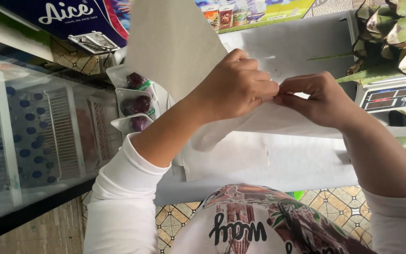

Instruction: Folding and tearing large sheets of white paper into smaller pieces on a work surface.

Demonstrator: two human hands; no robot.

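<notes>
A large sheet of white paper (278, 155) lies over the white counter in front of me, part of it folded up. My left hand (233, 87) pinches the folded edge of the paper from above. My right hand (318, 99) pinches the same edge right beside it, fingertips of both hands almost touching. Another flap of the paper (175, 42) stands up behind my left hand. Both my arms wear white sleeves pushed up.
Three clear packs of dark purple fruit (135, 106) sit stacked left of the paper. A glass-topped freezer (29, 131) fills the left. A digital scale (393, 96) and a spiky green plant (391, 33) stand at the right. Patterned floor tiles (339, 202) show below.
</notes>
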